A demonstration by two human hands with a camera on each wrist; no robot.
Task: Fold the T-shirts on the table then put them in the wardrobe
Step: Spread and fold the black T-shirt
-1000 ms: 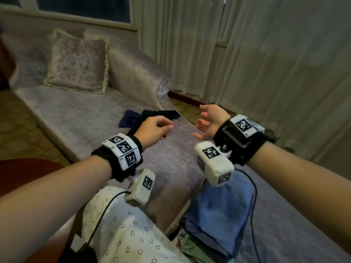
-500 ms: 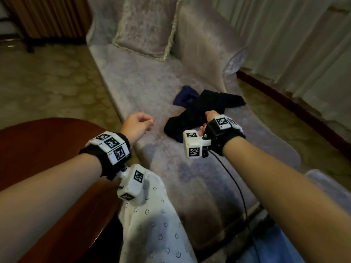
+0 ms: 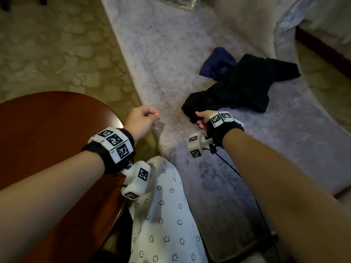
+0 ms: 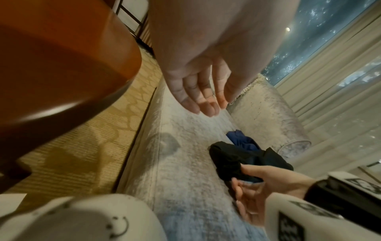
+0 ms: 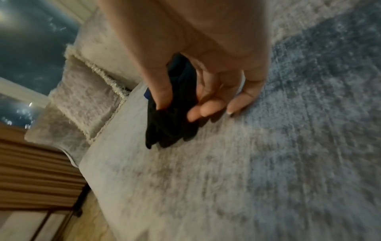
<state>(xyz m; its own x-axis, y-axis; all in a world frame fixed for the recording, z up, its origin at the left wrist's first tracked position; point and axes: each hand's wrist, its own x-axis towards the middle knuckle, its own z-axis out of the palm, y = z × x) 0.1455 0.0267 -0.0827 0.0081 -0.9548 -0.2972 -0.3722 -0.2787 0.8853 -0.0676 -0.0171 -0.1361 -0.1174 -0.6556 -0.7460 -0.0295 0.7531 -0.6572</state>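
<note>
A long upholstered daybed runs from the near right toward the far centre, with its rolled armrest and a cushion at the far end. On the seat, toward the far right, lies a crumpled T-shirt, and a second T-shirt lies just behind it, touching it. The right hand is at the nearest edge of the front T-shirt. The left hand is to the left, above the daybed's left edge. A round table stands left of the daybed, at the near left. Carpet lies behind the table. A patterned garment hangs near centre, between table and daybed.
</note>
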